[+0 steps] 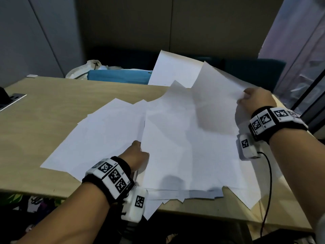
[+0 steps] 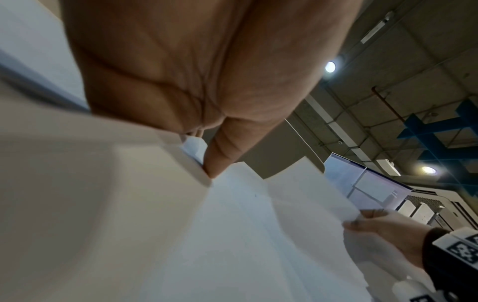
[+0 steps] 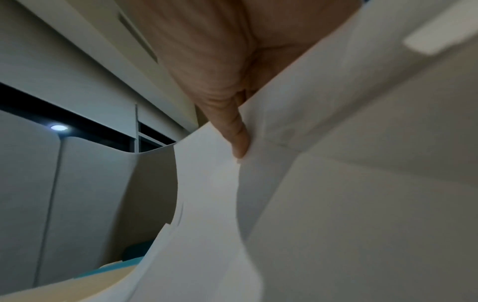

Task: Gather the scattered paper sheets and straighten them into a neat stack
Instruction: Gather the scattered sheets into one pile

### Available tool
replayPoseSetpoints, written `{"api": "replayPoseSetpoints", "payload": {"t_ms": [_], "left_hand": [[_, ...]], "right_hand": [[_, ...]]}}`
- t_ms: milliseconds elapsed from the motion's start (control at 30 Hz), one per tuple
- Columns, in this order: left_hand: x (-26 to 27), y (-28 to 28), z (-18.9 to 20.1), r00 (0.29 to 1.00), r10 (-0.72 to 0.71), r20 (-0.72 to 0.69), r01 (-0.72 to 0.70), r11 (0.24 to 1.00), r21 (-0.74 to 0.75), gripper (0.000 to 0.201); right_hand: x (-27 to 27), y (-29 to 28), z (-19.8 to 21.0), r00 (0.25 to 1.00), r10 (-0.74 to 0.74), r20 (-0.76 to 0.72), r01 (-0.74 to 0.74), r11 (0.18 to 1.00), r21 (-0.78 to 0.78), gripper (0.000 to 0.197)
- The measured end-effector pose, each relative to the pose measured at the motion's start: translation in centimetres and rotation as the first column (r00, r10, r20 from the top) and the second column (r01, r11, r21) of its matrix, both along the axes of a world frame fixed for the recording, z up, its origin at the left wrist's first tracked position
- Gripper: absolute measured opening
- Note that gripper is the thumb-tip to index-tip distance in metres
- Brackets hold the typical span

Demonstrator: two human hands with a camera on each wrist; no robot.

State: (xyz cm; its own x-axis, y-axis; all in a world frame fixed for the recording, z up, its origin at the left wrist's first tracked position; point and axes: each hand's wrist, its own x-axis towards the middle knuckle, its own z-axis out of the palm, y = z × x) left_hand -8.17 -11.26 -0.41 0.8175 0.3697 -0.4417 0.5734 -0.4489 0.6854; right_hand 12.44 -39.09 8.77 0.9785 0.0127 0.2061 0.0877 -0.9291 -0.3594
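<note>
Task looks early-to-mid, by my read: paper sheets [image 1: 175, 138] pulled roughly toward table centre but nowhere near squared. They lie fanned and overlapping on the table [image 1: 52, 111], corners pointing every way, and several poke past the near edge at approx 6 o'clock. One bunch spreads toward 9 o'clock, a bigger heap sits centre, and a couple of sheets are lifted at 1–2 o'clock.

Left hand [image 1: 136, 155]: sits at the seam between the left bunch and the centre heap. In the left wrist view its thumb [image 2: 220, 161] tip presses on a sheet edge with the other fingers tucked under paper, so likely pinching a few sheets; exact finger lay can't be told.

Right hand [image 1: 255, 101]: at 3 o'clock, raised off the table, pinching the right edge of the lifted sheets. The right wrist view shows the thumb [image 3: 236, 134] clamped on curling paper.

Left to do, prob.: slide both bunches together, lift, tap edges on the table, set down aligned.

Around: blue box [image 1: 119, 76] and a white plastic bag [image 1: 84, 69] beyond the far edge at 11–12 o'clock; dark device [image 1: 10, 101] at 9–10 o'clock; black cable [image 1: 268, 173] hanging from the right wrist unit at 4 o'clock.

In the way: not much. The overhanging sheets could slip off the near edge, and the cable might snag a corner during the sweep.
</note>
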Motion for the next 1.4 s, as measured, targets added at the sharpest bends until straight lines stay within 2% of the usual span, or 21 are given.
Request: {"api": "replayPoseSetpoints", "payload": {"t_ms": [100,233,400,467,533,600,633,733,800,833,933,1033,1100,1233,1300,1400], "left_hand": [[0.0,0.0,-0.1,1.000,0.003,0.011,-0.003,1.000,-0.022,0.022],[0.1,0.2,-0.4,1.000,0.009,0.002,-0.009,1.000,-0.022,0.022],[0.3,0.6,-0.9,0.999,0.047,0.009,-0.046,0.994,-0.101,0.029],[0.3,0.6,-1.0,0.999,0.047,0.026,-0.044,0.993,-0.108,0.037],[0.3,0.7,-1.2,0.996,0.045,0.077,-0.033,0.988,-0.152,0.059],[0.0,0.7,-1.0,0.994,-0.001,0.111,0.020,0.985,-0.169,0.075],[-0.2,0.7,-0.8,0.994,-0.033,0.102,0.049,0.986,-0.157,0.075],[-0.2,0.6,-0.9,0.988,-0.066,0.140,0.093,0.975,-0.200,0.054],[-0.2,0.5,-0.8,0.989,-0.031,0.146,0.063,0.973,-0.224,0.040],[-0.2,0.6,-0.8,0.991,0.015,0.134,0.019,0.969,-0.247,0.040],[-0.1,0.9,-1.0,0.974,0.219,0.055,-0.174,0.884,-0.433,0.070],[-0.1,1.6,-1.4,0.952,0.303,0.050,-0.231,0.814,-0.533,0.100],[-0.4,1.5,-1.3,0.937,0.345,0.057,-0.256,0.788,-0.560,0.104],[-0.6,1.8,-1.0,0.897,0.424,0.127,-0.320,0.820,-0.475,0.082],[-0.7,2.3,-1.1,0.883,0.441,0.163,-0.319,0.817,-0.481,0.062],[-1.0,2.6,-1.4,0.895,0.422,0.144,-0.299,0.807,-0.510,0.053]], "right_hand": [[-0.4,0.3,1.9,0.990,-0.036,0.139,0.035,0.999,0.005,0.029],[-1.0,0.4,4.3,0.952,-0.023,0.304,0.021,1.000,0.011,0.024],[-2.2,1.4,7.8,0.886,0.031,0.462,-0.064,0.996,0.056,0.027],[-2.7,2.0,9.2,0.830,0.050,0.556,-0.126,0.987,0.099,0.026],[-2.9,2.5,10.5,0.768,0.048,0.638,-0.179,0.974,0.141,0.026],[-3.1,2.8,11.6,0.733,0.025,0.680,-0.240,0.945,0.224,0.027],[-3.1,2.9,11.9,0.729,0.006,0.684,-0.268,0.923,0.277,0.028],[-2.7,2.7,11.6,0.778,-0.080,0.623,-0.278,0.846,0.456,0.031],[-2.4,2.6,9.8,0.844,-0.090,0.529,-0.269,0.782,0.562,0.034],[-2.4,2.6,8.5,0.879,-0.092,0.468,-0.236,0.769,0.595,0.035],[-2.9,2.7,4.4,0.963,-0.050,0.266,-0.133,0.769,0.625,0.033],[-4.3,2.8,0.4,0.998,0.038,0.059,-0.067,0.773,0.631,0.025],[-4.5,2.6,-2.0,0.997,0.072,-0.035,-0.038,0.817,0.575,0.020],[-4.0,1.1,-4.8,0.991,0.062,-0.122,0.007,0.865,0.502,0.019],[-4.0,0.5,-4.9,0.990,0.057,-0.127,0.008,0.889,0.458,0.018],[-3.8,-0.3,-4.7,0.991,0.081,-0.109,-0.022,0.888,0.459,0.012]]}}
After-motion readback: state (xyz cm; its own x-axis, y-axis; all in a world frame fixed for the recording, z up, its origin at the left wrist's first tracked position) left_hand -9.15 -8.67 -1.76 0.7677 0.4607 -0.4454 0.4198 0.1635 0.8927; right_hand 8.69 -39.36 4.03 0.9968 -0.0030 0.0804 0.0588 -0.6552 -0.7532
